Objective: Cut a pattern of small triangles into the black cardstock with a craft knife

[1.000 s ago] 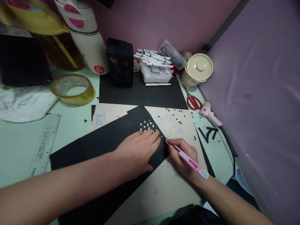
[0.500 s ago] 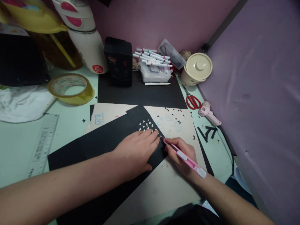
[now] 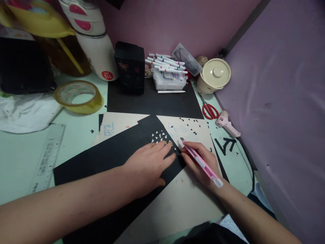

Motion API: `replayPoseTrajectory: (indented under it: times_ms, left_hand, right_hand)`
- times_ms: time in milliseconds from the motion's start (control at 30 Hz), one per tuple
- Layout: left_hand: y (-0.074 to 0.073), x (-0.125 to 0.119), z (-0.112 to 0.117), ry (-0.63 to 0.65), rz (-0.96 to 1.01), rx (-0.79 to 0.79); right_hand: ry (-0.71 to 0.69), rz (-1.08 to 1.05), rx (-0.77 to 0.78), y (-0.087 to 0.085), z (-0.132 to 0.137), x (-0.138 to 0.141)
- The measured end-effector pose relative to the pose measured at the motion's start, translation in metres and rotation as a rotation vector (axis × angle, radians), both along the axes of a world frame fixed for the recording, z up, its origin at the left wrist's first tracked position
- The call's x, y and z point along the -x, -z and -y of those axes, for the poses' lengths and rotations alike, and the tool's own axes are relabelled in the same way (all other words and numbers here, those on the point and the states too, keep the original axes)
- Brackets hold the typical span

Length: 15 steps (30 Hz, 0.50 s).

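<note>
My left hand (image 3: 149,162) lies flat on a sheet of black paper (image 3: 101,152), fingers stretched out beside a cluster of small triangular cut-outs (image 3: 159,135). Through these holes a pale surface shows. In my right hand (image 3: 201,159) is a pink craft knife (image 3: 203,164), its tip held up just off the paper's right edge. Under the black paper rests a pale cardboard sheet (image 3: 162,210) with blue pen marks. Tiny black paper scraps (image 3: 191,127) are scattered over its upper right part.
A clear ruler (image 3: 48,159) and a tape roll (image 3: 78,97) lie at left. Behind stand a white bottle (image 3: 98,54), a black box (image 3: 130,67) and white markers (image 3: 167,63). Red-handled scissors (image 3: 210,111), a pink glue gun (image 3: 228,123) and a lidded cream pot (image 3: 214,76) sit at right.
My right hand has lifted the craft knife's tip off the black paper and moved it slightly right and away. My left hand still presses the paper, its fingers spread a little more.
</note>
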<state>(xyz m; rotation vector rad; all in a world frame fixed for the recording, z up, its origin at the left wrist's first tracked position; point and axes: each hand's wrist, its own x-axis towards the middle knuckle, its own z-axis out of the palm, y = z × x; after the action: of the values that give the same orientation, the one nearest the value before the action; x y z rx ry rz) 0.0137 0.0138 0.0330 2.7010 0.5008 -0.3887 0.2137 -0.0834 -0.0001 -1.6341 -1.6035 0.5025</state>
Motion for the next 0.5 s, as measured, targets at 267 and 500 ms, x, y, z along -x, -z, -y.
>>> replayPoseTrajectory:
  times_ms: [267,500]
  left_hand:
    - [0.0,0.0,-0.001,-0.012,0.022,0.033]
    - [-0.002,-0.002,-0.001,-0.008,0.028,0.006]
  right_hand:
    - [-0.219,0.182,-0.1,0.004,-0.02,-0.006]
    - [-0.275,0.223,-0.108,0.005,-0.023,-0.005]
